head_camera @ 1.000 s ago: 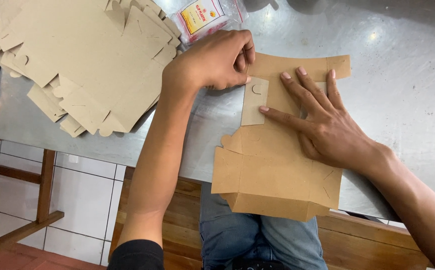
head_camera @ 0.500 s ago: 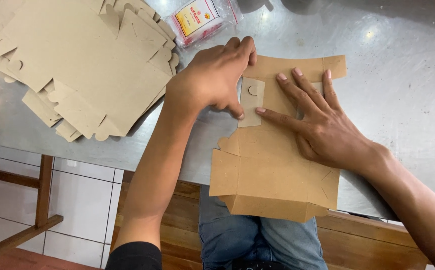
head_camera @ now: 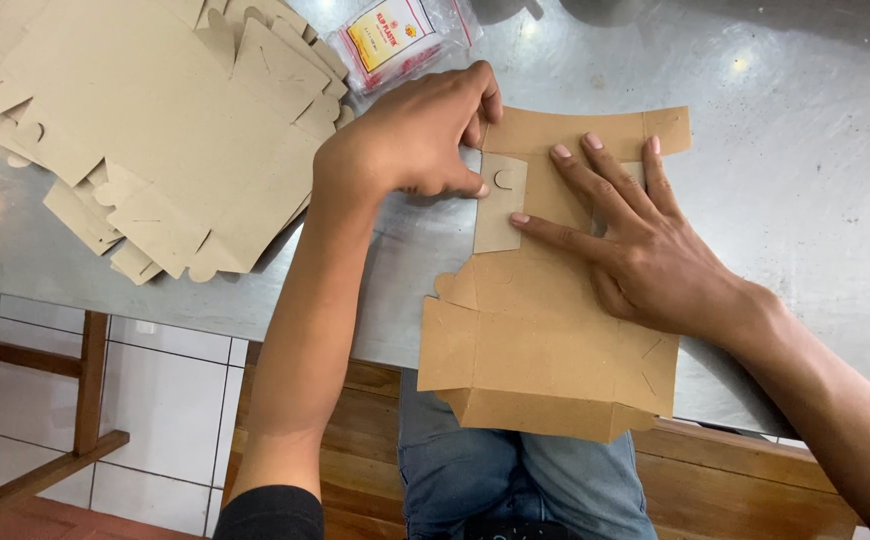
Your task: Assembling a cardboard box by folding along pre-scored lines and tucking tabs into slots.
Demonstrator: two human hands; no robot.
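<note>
A flat brown cardboard box blank lies on the metal table, its near end hanging over the table's front edge. My right hand presses flat on its middle, fingers spread. My left hand pinches the blank's left flap, a small panel with a half-round slot, thumb and fingers at its upper edge. The flap is folded inward over the blank.
A stack of several flat cardboard blanks sits at the left of the table. A clear plastic packet with a yellow and red label lies behind my left hand. Below the table are a wooden bench, tiled wall and my jeans.
My left hand has shifted down onto the side flap and folded it inward. My right hand stays pressed on the blank, fingers slightly shifted.
</note>
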